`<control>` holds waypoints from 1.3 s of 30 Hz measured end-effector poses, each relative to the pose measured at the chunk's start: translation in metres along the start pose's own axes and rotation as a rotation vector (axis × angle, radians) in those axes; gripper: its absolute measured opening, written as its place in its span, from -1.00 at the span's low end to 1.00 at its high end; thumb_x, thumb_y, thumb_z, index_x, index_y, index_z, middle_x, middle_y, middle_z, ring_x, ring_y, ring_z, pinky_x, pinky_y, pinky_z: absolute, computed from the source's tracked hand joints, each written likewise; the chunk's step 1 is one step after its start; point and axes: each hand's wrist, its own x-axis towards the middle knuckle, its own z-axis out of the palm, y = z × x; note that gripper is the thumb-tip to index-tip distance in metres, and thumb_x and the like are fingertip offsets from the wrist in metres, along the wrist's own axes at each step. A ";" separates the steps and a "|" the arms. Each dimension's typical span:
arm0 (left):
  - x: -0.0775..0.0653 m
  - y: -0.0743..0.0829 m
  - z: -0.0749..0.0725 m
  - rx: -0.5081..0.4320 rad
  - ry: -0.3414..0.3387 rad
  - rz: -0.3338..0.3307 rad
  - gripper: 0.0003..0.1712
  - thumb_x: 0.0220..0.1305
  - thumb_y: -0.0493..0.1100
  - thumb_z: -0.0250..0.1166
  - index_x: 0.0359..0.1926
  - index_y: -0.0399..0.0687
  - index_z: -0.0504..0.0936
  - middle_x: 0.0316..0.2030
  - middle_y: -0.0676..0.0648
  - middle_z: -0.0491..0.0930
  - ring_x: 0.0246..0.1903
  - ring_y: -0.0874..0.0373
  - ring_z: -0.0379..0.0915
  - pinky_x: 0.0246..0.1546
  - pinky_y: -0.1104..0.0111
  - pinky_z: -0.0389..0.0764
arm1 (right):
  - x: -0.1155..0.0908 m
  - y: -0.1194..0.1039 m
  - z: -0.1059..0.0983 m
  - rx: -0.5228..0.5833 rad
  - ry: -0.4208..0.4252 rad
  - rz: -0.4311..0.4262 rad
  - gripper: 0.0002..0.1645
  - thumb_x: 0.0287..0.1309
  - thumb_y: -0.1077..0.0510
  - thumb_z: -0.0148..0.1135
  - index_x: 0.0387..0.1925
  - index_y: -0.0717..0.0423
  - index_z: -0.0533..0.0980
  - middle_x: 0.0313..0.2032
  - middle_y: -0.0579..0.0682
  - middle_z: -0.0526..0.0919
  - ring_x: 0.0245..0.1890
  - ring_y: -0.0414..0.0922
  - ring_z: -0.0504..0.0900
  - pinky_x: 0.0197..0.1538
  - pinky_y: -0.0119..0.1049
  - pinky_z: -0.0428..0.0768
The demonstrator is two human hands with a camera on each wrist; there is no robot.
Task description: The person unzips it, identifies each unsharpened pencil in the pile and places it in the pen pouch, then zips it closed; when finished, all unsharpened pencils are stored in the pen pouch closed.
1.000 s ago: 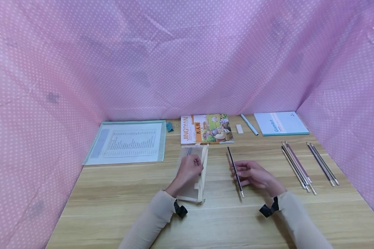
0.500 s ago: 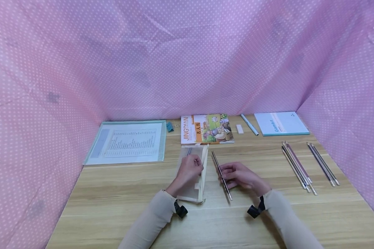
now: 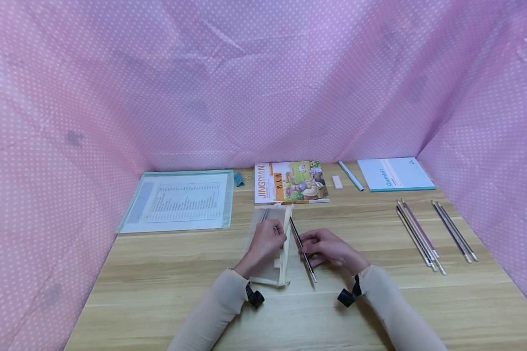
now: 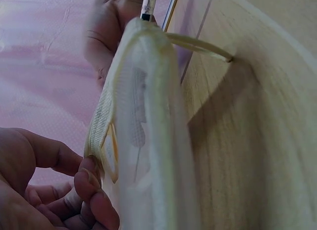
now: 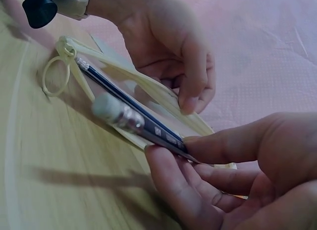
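My left hand (image 3: 265, 243) pinches the zipper edge of a translucent pencil pouch (image 3: 284, 265) with cream trim, and the pouch's mouth gapes. In the right wrist view, a dark striped pencil (image 5: 111, 87) lies inside that mouth. My right hand (image 3: 329, 248) pinches another dark pencil (image 3: 310, 268) between thumb and fingers, just right of the pouch. This held pencil's white eraser end points toward me, and its far end is right at the pouch's edge. In the left wrist view, the pouch's pull loop (image 4: 203, 46) sticks out over the table.
Two groups of pencils (image 3: 415, 234) lie at the right. Along the back are a picture book (image 3: 292, 183), a white eraser (image 3: 337, 182), a light blue pen (image 3: 351, 175), a notebook (image 3: 395, 174) and a teal binder clip (image 3: 239, 179). A document folder (image 3: 180, 201) lies left.
My right hand has moved left with the pencil, from apart from the pouch to right beside its open edge. The left hand has stayed in place on the pouch.
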 end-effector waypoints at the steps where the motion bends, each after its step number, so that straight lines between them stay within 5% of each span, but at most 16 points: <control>1: 0.000 0.000 0.000 0.000 0.002 0.003 -0.88 0.04 -0.38 0.23 -0.56 -0.16 0.59 -0.67 0.00 0.56 -0.60 0.23 0.41 -0.56 0.46 0.38 | 0.001 -0.001 0.001 -0.002 0.004 0.002 -0.41 0.34 0.30 0.10 0.33 0.47 0.25 -0.22 -0.01 0.68 -0.22 -0.16 0.72 -0.22 -0.27 0.74; 29: 0.001 0.003 -0.003 -0.015 -0.030 -0.044 -0.88 0.08 -0.37 0.23 -0.53 -0.13 0.56 -0.62 0.02 0.49 -0.57 0.21 0.38 -0.60 0.45 0.34 | 0.034 -0.008 0.046 0.055 0.320 -0.029 -0.41 0.25 0.48 0.08 0.32 0.44 0.30 -0.23 0.08 0.61 -0.33 -0.18 0.65 -0.30 -0.20 0.75; 39: 0.001 0.003 -0.002 -0.005 -0.027 -0.050 -0.91 0.08 -0.36 0.25 -0.52 -0.15 0.59 -0.61 0.01 0.50 -0.56 0.21 0.37 -0.59 0.46 0.32 | 0.034 -0.010 0.051 0.083 0.310 -0.027 -0.43 0.28 0.48 0.03 0.32 0.42 0.29 -0.18 0.10 0.62 -0.29 -0.17 0.65 -0.28 -0.21 0.75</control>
